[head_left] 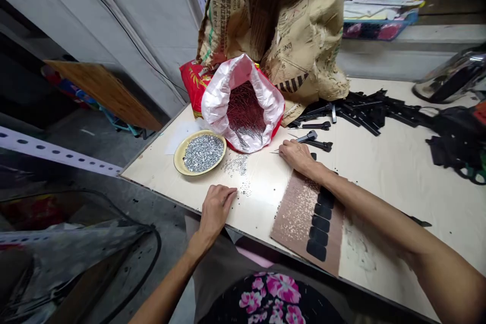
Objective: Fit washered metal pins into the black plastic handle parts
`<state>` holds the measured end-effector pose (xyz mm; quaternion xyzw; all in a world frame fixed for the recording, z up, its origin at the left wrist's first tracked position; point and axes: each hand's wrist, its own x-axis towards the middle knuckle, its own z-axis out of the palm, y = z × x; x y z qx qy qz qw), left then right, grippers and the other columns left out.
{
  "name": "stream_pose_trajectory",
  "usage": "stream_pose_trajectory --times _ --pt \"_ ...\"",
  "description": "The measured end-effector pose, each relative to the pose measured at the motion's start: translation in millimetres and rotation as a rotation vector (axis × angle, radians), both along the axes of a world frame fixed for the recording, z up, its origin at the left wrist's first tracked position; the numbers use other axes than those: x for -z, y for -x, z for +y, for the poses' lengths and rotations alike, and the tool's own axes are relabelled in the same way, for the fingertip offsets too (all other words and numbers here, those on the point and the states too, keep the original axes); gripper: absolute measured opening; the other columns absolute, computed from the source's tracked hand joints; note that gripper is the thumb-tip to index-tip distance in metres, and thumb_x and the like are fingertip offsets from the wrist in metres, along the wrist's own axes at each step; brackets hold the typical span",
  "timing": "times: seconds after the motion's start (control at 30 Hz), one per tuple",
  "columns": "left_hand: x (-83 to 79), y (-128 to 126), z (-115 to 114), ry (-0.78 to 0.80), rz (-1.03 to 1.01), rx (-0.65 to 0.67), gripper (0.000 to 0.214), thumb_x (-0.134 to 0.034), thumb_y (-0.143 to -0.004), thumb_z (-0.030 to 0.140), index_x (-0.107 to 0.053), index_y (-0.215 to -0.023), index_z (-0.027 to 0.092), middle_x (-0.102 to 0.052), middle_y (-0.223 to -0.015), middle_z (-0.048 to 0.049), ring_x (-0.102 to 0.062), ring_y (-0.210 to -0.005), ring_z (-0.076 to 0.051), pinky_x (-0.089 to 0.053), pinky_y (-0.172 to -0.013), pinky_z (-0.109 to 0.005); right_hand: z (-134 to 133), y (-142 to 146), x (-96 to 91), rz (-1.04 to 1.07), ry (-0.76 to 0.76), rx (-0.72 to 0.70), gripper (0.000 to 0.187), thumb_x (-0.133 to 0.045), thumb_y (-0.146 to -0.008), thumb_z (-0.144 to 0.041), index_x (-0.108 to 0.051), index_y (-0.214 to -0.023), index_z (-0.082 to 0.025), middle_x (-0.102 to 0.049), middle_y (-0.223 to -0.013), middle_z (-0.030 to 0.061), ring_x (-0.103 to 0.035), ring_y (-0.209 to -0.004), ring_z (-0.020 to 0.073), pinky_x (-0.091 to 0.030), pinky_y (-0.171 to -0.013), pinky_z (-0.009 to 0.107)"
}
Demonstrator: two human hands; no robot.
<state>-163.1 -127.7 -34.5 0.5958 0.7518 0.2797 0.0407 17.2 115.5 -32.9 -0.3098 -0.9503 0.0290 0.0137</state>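
Note:
My left hand rests on the near edge of the pale table, fingers curled, fingertips touching a scatter of tiny silver parts. My right hand lies further in, fingers pinched on a thin metal pin pointing left. Just beyond it lie black plastic pieces. A yellow dish heaped with small silver parts sits left of the scatter. Behind it an open white and red bag holds many long thin pins.
A brown pad with a row of black strips lies under my right forearm. A tall brown paper sack stands at the back. More black parts spread to the right, beside a shiny metal object.

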Motion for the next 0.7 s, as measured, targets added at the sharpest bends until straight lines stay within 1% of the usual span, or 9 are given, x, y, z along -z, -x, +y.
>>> stream_pose_trajectory --times 0.13,0.23,0.33,0.4,0.47,0.5,0.6,0.67,0.7 --pt "8.6 -5 0 0.002 0.064 0.051 0.026 -0.046 -0.09 0.033 -0.068 -0.098 0.021 -0.062 -0.08 -0.0072 -0.054 -0.081 -0.02 -0.047 -0.069 -0.033 1 -3 -3.5 0.055 -0.041 -0.036 0.024 -0.039 -0.095 -0.026 -0.061 -0.096 -0.017 -0.061 -0.096 0.0104 -0.051 -0.09 0.0222 -0.036 -0.062 0.028" --pt "9.6 -10 6 0.001 0.123 0.066 0.026 -0.044 -0.091 0.03 -0.068 -0.094 0.021 -0.06 -0.077 -0.0071 -0.053 -0.079 -0.02 -0.047 -0.069 -0.033 -2 -8 -15.1 0.235 -0.036 -0.065 0.023 -0.038 -0.096 -0.025 -0.059 -0.099 -0.017 -0.06 -0.094 0.0082 -0.053 -0.088 0.0195 -0.039 -0.068 0.027" --pt "7.5 -13 10 -0.001 0.116 0.061 0.026 -0.043 -0.091 0.03 -0.067 -0.088 0.021 -0.059 -0.076 -0.0072 -0.052 -0.078 -0.021 -0.046 -0.07 -0.034 -15 -12 -28.8 0.462 0.039 -0.12 0.024 -0.038 -0.095 -0.024 -0.059 -0.105 -0.016 -0.058 -0.095 0.0079 -0.054 -0.086 0.0177 -0.042 -0.074 0.027" --pt "5.1 -12 11 -0.008 0.034 0.03 0.024 -0.046 -0.09 0.032 -0.067 -0.085 0.021 -0.06 -0.077 -0.0073 -0.053 -0.08 -0.021 -0.045 -0.071 -0.034 -32 -14 -35.5 0.576 0.121 -0.161 0.025 -0.041 -0.094 -0.022 -0.057 -0.111 -0.015 -0.058 -0.096 0.008 -0.055 -0.086 0.0174 -0.044 -0.075 0.028" --pt "1.6 -12 12 -0.011 -0.163 -0.041 0.022 -0.053 -0.085 0.036 -0.067 -0.081 0.02 -0.061 -0.078 -0.0067 -0.054 -0.079 -0.021 -0.045 -0.07 -0.034 -53 -15 -39.1 0.637 0.205 -0.188 0.025 -0.042 -0.093 -0.02 -0.059 -0.112 -0.015 -0.058 -0.094 0.0079 -0.056 -0.084 0.0171 -0.047 -0.073 0.029" --pt "-0.8 -12 13 -0.005 -0.321 -0.094 0.022 -0.057 -0.082 0.039 -0.067 -0.08 0.019 -0.061 -0.077 -0.0059 -0.055 -0.075 -0.02 -0.045 -0.068 -0.032 -65 -16 -39.8 0.647 0.242 -0.2 0.025 -0.043 -0.093 -0.019 -0.06 -0.11 -0.015 -0.059 -0.093 0.0077 -0.057 -0.082 0.0167 -0.047 -0.071 0.029" --pt "-11.1 -15 18 0.025 -0.974 -0.237 0.029 -0.067 -0.073 0.044 -0.066 -0.08 0.016 -0.06 -0.07 -0.0017 -0.052 -0.059 -0.012 -0.044 -0.058 -0.027 -95 -17 -40.2 0.633 0.302 -0.224 0.022 -0.046 -0.093 -0.023 -0.065 -0.103 -0.017 -0.061 -0.089 0.0068 -0.057 -0.077 0.0155 -0.047 -0.065 0.027" --pt "-19.7 -22 23 0.031 -1.376 -0.258 0.032 -0.074 -0.067 0.041 -0.065 -0.082 0.014 -0.06 -0.069 -0.0003 -0.051 -0.057 -0.009 -0.044 -0.057 -0.023 -108 -18 -40.6 0.637 0.302 -0.213 0.02 -0.048 -0.092 -0.024 -0.066 -0.101 -0.019 -0.062 -0.088 0.0062 -0.058 -0.078 0.0154 -0.046 -0.065 0.025" --pt "-23.8 -26 25 0.028 -1.513 -0.25 0.032 -0.077 -0.064 0.038 -0.065 -0.081 0.013 -0.061 -0.07 -0.0004 -0.052 -0.058 -0.008 -0.045 -0.057 -0.022 -112 -18 -41.1 0.648 0.294 -0.2 0.019 -0.049 -0.092 -0.025 -0.066 -0.1 -0.019 -0.062 -0.088 0.0059 -0.058 -0.079 0.0155 -0.046 -0.066 0.025"
